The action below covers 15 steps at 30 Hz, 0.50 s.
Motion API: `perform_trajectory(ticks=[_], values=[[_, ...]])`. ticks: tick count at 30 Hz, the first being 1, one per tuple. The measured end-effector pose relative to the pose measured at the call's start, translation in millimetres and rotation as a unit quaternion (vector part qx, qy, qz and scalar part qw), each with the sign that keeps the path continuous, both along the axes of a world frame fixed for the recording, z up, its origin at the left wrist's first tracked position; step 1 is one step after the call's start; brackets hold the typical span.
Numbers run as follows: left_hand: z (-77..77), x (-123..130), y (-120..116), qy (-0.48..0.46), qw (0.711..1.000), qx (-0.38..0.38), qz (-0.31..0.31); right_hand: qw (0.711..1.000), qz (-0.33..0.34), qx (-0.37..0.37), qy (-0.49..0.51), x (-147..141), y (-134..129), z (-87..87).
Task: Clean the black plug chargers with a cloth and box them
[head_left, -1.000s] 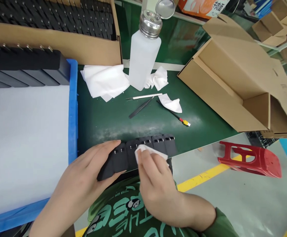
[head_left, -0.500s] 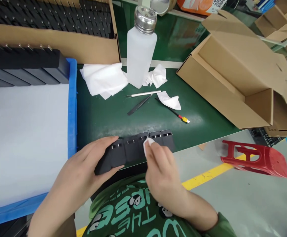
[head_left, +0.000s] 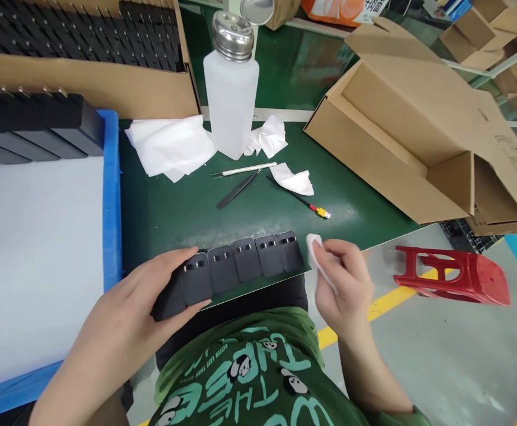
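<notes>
A row of several black power adapters [head_left: 246, 259] with pairs of metal prongs lies along the table's front edge. My left hand [head_left: 138, 307] grips the left end of the row, fingers over the far side and thumb along the near side. Part of the leftmost adapter is hidden by that hand. Just past the row's right end, my right hand [head_left: 344, 284] is closed on a folded white wipe [head_left: 315, 248], apart from the adapters.
Behind the row lie tweezers [head_left: 239, 190], a white pen-like tool [head_left: 244, 170], a USB cable [head_left: 305, 202] and white wipes [head_left: 172, 147]. A bottle [head_left: 231, 103] stands behind. A blue-rimmed tray [head_left: 111, 207] is left, a cardboard box [head_left: 373, 139] right, a red stool [head_left: 456, 275] on the floor.
My right hand has moved right with the wipe, off the middle adapters to beyond the row's end. My left hand keeps its grip. The whole view has shifted slightly.
</notes>
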<state>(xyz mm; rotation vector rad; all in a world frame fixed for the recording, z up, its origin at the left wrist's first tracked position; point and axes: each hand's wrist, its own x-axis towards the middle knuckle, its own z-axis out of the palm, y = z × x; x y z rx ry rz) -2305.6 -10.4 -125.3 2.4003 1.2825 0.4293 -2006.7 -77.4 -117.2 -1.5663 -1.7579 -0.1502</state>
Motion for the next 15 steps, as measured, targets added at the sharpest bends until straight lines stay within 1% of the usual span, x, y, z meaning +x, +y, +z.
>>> perform_trajectory(ticks=[2,4,6,7,9,10,11,12,14,15], values=[[1.7,0.7,0.3,-0.002,1.000,0.010,0.002,0.998,0.049,-0.019,-0.019,-1.7,1.8,-11.1],[3.0,1.8,0.9,-0.004,1.000,0.019,0.000,0.997,0.060,-0.022,-0.031,-9.5,-0.1,-14.9],[3.0,2.4,1.3,-0.004,1.000,0.019,-0.003,0.996,0.079,-0.029,-0.037,-15.4,-5.1,-10.9],[2.5,2.3,1.3,-0.004,1.000,0.017,-0.002,0.993,0.106,-0.040,-0.028,-16.1,-8.0,-7.0],[1.0,1.6,1.1,0.000,1.000,0.011,0.002,0.983,0.171,-0.066,0.023,-12.1,-12.2,1.5],[0.2,1.1,0.8,0.003,1.000,0.007,0.002,0.980,0.180,-0.069,0.055,-8.3,-12.9,4.7],[-0.4,0.8,0.6,0.005,1.000,0.005,0.002,0.981,0.164,-0.062,0.081,-4.5,-12.5,6.4],[-0.8,0.6,0.4,0.005,1.000,0.006,0.001,0.986,0.132,-0.050,0.092,-1.4,-11.2,6.5],[-0.9,0.8,0.1,0.000,1.000,0.010,-0.002,0.995,0.067,-0.030,0.062,-1.4,-7.2,2.1],[-0.7,0.9,0.0,-0.003,1.000,0.011,-0.004,0.998,0.053,-0.027,0.032,-5.5,-5.4,-1.2]])
